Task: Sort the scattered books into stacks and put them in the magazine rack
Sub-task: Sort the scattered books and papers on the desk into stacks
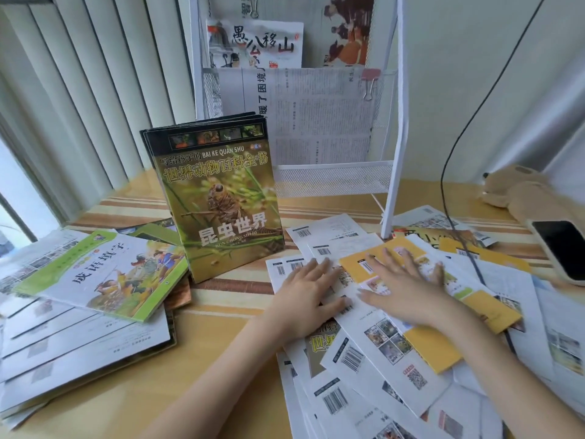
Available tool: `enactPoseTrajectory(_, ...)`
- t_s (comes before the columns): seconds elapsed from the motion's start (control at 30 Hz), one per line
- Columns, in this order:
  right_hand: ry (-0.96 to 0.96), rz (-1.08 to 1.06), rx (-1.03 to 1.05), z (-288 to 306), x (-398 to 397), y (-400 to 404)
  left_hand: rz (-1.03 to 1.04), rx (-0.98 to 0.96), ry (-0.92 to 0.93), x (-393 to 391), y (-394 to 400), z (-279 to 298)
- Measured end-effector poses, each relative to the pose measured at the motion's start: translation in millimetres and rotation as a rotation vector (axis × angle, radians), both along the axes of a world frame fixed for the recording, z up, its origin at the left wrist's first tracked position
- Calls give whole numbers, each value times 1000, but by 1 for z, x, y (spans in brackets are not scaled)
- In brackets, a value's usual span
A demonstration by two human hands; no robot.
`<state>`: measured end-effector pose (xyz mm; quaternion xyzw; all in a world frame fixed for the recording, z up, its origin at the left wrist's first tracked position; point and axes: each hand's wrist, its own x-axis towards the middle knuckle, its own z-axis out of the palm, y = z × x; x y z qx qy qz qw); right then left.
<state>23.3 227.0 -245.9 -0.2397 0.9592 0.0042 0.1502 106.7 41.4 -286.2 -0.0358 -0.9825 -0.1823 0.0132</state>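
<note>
Scattered books (373, 353) lie under the left hand (311, 291) and right hand (403, 288), both flat, fingers spread

Head view, down over near table (202, 359)

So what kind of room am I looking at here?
Probably a home study or a child's reading corner: children's books strewn over a wooden table, a white wire magazine rack, vertical blinds at a window and a plush toy.
</note>
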Motion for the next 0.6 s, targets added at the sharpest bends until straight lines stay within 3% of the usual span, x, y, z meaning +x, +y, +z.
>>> enactPoseTrajectory(0.2, 180, -169, -13, -2, 2, 26, 57, -66, 65, 1, 2, 2)
enactPoseTrajectory(0.27, 215, -266, -26, -2, -7, 37, 146, 27, 134, -2, 5, 6)
enactPoseTrajectory(0.37, 260, -344, -51, -5, -18, 47, 391, 526, 93, -16, 11, 18)
enactPoseTrajectory(0.53, 385, -301, -161, -9, -18, 47, 720, 1648, -54, -36, 18, 48)
enactPoseTrajectory(0.6, 425, -304, -198, -12, -15, 45, 783, 1763, -63, -41, 19, 52)
